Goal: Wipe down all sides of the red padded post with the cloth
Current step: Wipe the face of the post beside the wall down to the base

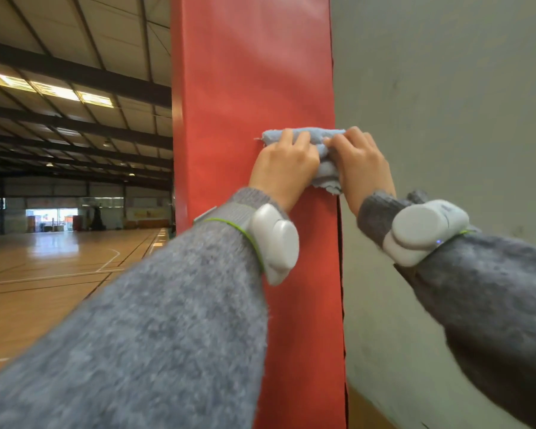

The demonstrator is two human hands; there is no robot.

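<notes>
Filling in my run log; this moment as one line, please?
left hand grips cloth | right hand grips cloth | cloth bunched against red padded post, near its right edge

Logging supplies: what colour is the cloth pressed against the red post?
The cloth is light blue, seen best in the head view.

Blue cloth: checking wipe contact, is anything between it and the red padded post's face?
Nothing visible. Both the left hand and right hand grip the bunched blue cloth directly against the red padded post, near its right edge.
</notes>
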